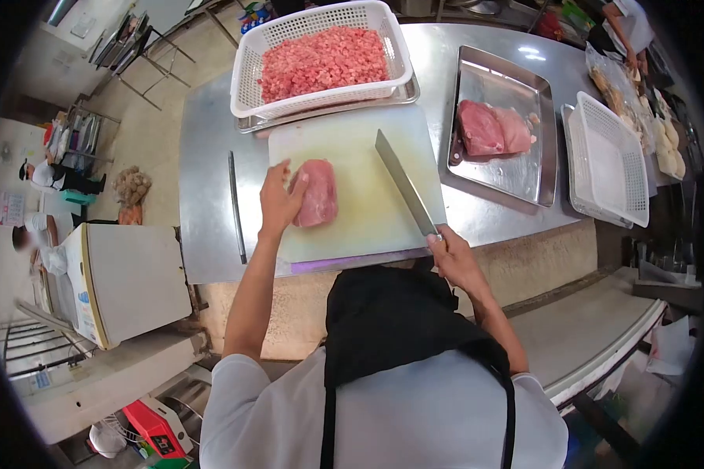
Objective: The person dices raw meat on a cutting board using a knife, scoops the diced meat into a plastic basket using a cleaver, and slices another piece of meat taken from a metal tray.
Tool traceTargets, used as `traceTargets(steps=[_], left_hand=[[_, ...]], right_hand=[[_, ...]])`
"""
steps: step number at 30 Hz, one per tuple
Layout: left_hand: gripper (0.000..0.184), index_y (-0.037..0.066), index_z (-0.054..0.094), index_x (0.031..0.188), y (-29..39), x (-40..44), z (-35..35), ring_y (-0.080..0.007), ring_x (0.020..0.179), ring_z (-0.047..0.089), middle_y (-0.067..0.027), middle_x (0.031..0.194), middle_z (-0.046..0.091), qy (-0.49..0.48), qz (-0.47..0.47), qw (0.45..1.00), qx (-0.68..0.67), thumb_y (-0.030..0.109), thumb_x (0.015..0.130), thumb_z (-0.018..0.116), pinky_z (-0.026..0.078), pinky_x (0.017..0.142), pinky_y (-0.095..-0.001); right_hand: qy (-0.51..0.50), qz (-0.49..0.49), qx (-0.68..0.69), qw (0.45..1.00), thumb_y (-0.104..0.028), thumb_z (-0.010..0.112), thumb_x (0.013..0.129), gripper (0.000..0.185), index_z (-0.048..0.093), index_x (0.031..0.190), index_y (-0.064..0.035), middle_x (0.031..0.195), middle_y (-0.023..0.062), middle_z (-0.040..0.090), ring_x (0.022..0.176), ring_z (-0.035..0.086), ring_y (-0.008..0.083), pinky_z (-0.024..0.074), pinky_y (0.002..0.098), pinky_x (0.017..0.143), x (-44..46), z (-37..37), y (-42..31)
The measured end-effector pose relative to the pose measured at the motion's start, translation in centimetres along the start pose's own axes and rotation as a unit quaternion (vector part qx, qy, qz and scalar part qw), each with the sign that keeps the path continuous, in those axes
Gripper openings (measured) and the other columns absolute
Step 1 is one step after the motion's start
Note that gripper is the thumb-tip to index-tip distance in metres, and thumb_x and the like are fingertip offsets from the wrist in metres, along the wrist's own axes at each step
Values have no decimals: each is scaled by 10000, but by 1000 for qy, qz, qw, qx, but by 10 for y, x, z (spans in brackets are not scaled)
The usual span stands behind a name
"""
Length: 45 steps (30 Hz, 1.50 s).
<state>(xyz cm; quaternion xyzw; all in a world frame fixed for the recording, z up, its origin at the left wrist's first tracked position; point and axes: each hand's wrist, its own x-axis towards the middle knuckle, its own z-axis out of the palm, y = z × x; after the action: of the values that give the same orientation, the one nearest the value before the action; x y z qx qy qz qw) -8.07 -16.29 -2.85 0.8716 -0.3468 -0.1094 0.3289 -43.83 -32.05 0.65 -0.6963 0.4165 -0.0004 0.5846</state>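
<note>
I find the meat point(319, 197) on the board point(364, 223); I judge it soft and slippery, best steadied along its side. Left grip point(281, 200): loosely spread at its edge; right grip point(454, 257): closed round the knife point(405, 184).

Pale grey-white cloth shirt point(422, 422) at btm ctr of pic, w/ short sleeves point(239, 383). Over it, a big black cloth apron point(399, 313) w/ 2 long, thin black straps point(328, 426), 1 each side, running down to btm edge. L hand point(280, 195) & R hand point(455, 259) both bare.
</note>
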Motion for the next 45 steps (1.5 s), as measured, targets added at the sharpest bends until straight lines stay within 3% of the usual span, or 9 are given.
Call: traceTargets(steps=[1,5,8,14,20,23,26,29,45], left_hand=[[505,-15,562,1415,-9,-2,15,-370,1249,593,-224,1343,615,60,118,988,-79,308,1029,604,449,1095,-413],[466,-24,543,1432,-2,-11,68,-354,1336,531,-207,1427,569,74,61,967,-237,237,1047,555,382,1162,-416],[452,-22,550,1427,25,-20,91,-355,1327,538,-207,1424,572,118,40,968,-218,224,1048,541,387,1158,-419],[421,-34,549,1425,34,-22,101,-291,1336,545,-190,1431,578,99,31,964,-245,193,1071,526,393,1158,-380],[416,-35,586,1366,44,-27,117,-370,1262,570,-208,1359,604,181,-47,944,-272,228,1046,553,409,1127,-445],[350,-29,607,1310,49,-32,116,-351,1217,571,-203,1297,621,244,17,966,-89,176,1029,573,427,1080,-434],[265,-19,639,1165,74,-23,69,-374,1120,548,-195,1182,610,156,242,957,-33,132,953,591,432,1001,-446],[218,21,661,1054,60,-9,75,-369,1129,505,-179,1142,587,49,213,974,-57,130,870,618,402,980,-483],[195,48,665,989,61,4,74,-352,1090,494,-149,1091,576,32,183,981,-61,112,815,603,380,963,-490]], right_hand=[[13,-6,-20,1000,-404,562,1060,487,586,1333,-1,742,151,631,699,653,260,521,411,681,-3,6,2],[44,-29,-73,996,-442,541,1051,535,586,1326,15,887,260,699,905,695,433,520,491,845,-3,15,-7],[40,-9,-74,996,-425,564,1038,525,587,1324,15,932,270,707,933,694,466,523,499,841,-1,15,-12],[49,-18,-81,995,-408,597,1027,504,590,1319,2,917,253,710,934,697,436,525,486,862,0,24,-11],[20,9,-70,997,-391,612,1024,495,578,1310,11,877,233,706,885,698,419,534,481,828,0,16,-14],[24,-54,-80,995,-376,619,1023,471,588,1296,8,870,240,698,859,696,423,529,484,807,3,6,-12],[-39,-32,-49,998,-359,596,1039,439,601,1276,10,866,247,692,876,693,441,518,494,806,-11,-12,-38],[-40,-93,-76,992,-349,575,1054,412,614,1259,6,859,258,681,869,678,463,511,502,795,-29,-13,-59],[-90,-45,-150,983,-301,543,1063,358,573,1102,53,845,330,648,872,623,558,489,581,787,20,-2,-102]])
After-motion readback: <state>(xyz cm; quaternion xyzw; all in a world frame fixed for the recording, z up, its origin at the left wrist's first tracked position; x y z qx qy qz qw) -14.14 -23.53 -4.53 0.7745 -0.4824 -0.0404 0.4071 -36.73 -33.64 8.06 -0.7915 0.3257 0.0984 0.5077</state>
